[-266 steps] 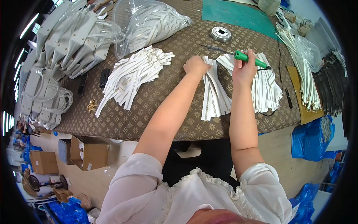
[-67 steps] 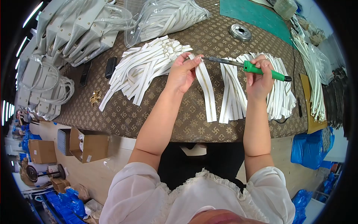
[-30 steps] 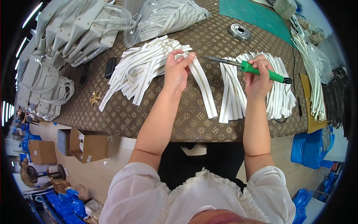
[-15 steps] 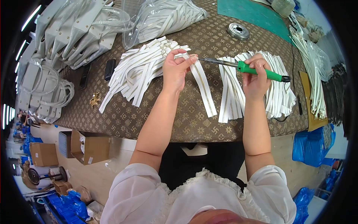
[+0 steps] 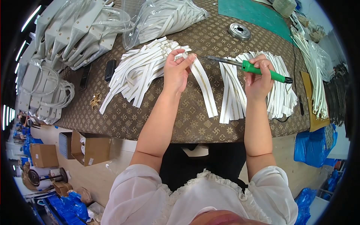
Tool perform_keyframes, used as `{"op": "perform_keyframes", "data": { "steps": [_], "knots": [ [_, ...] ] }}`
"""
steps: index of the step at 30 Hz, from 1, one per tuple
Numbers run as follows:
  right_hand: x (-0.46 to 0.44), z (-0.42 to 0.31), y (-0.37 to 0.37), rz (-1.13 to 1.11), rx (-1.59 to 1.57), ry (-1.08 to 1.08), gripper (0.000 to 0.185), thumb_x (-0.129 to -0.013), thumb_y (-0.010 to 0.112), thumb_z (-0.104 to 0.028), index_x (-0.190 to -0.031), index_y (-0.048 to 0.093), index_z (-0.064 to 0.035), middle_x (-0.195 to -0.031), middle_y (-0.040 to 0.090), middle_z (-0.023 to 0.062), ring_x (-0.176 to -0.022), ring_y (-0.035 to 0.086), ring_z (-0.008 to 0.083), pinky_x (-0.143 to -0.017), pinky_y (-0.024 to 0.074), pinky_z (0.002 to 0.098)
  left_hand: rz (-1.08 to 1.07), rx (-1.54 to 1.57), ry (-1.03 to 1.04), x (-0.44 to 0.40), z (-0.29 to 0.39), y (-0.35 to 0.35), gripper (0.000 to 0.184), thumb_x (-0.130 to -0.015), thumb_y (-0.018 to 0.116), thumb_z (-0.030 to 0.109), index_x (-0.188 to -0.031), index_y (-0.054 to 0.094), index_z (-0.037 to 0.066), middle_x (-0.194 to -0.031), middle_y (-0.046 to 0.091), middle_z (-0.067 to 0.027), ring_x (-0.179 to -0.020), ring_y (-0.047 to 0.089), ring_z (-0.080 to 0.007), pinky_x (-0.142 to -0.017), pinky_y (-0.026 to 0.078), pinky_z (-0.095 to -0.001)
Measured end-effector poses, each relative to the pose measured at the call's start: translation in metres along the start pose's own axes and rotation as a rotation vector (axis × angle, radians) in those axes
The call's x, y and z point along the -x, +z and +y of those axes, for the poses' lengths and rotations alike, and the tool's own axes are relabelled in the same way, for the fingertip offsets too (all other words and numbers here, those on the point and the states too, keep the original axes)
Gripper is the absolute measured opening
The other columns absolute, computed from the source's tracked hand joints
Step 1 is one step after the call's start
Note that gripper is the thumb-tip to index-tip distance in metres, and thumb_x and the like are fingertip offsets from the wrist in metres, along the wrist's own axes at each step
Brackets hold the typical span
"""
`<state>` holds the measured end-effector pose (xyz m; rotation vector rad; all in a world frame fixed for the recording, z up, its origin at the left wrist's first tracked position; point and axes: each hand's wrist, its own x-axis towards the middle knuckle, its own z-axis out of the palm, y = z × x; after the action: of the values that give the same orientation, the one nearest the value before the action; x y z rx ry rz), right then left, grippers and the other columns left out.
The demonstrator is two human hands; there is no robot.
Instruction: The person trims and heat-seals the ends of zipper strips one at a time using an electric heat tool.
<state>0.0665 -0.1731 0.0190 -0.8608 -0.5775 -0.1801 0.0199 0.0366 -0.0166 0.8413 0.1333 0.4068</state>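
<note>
Between thumb and fingers, my left hand [image 5: 177, 71] pinches the upper end of a white zipper strip [image 5: 204, 87], which hangs down toward the table's front. My right hand [image 5: 259, 77] is closed round the green handle of a soldering iron [image 5: 268, 72]. The iron's thin metal tip points left and is a short way right of my left fingertips, with a small gap. Left of my left hand lies a heap of white zipper strips [image 5: 140, 73]. Under and beside my right hand are a few crossed strips [image 5: 232, 97] and a fanned pile of strips [image 5: 283, 90].
A metal disc [image 5: 239, 32] and a green mat [image 5: 257, 17] lie on the patterned table [image 5: 165, 129] at the back. A clear bag of strips [image 5: 168, 20] stands behind the left heap. White bags [image 5: 75, 33] crowd the far left, near gold pieces [image 5: 95, 100] and a black block [image 5: 110, 70].
Since the oldest frame, my left hand has lifted a single strip and moved left from the crossed strips. In the last half second, the iron's tip has drawn slightly away from my left fingertips.
</note>
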Motion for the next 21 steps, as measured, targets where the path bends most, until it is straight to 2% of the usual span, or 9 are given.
{"op": "perform_keyframes", "data": {
  "steps": [14,17,21],
  "knots": [
    [0.0000,0.0025,-0.0004,-0.005,-0.050,0.003,0.024,-0.088,0.047,-0.017,-0.071,0.047,-0.0008,-0.079,0.050,0.0119,-0.041,0.035,0.0097,-0.032,0.0303,0.0188,-0.014,0.082,-0.077,0.0006,0.0008,-0.0006,0.038,-0.078,0.063,-0.006,-0.107,0.040,0.004,-0.085,0.060,-0.0129,-0.079,0.062,-0.0189,-0.071,0.052,-0.0301],
    [0.0011,0.0034,0.0015,-0.030,0.014,-0.023,0.025,-0.088,0.047,-0.019,-0.072,0.046,-0.0005,-0.079,0.050,0.0116,-0.038,0.032,0.0096,-0.033,0.0264,0.0192,-0.033,0.051,-0.083,0.0022,0.0008,0.0004,0.037,-0.079,0.062,-0.005,-0.107,0.040,0.004,-0.084,0.060,-0.0112,-0.078,0.061,-0.0174,-0.071,0.051,-0.0290],
    [0.0028,0.0034,0.0022,-0.046,0.086,-0.026,0.026,-0.088,0.048,-0.020,-0.071,0.046,-0.0005,-0.080,0.050,0.0118,-0.039,0.032,0.0094,-0.032,0.0268,0.0190,-0.052,0.007,-0.044,0.0010,-0.0028,-0.0006,0.035,-0.080,0.062,-0.005,-0.106,0.041,0.004,-0.084,0.059,-0.0089,-0.077,0.059,-0.0150,-0.068,0.049,-0.0271]
  ]
}}
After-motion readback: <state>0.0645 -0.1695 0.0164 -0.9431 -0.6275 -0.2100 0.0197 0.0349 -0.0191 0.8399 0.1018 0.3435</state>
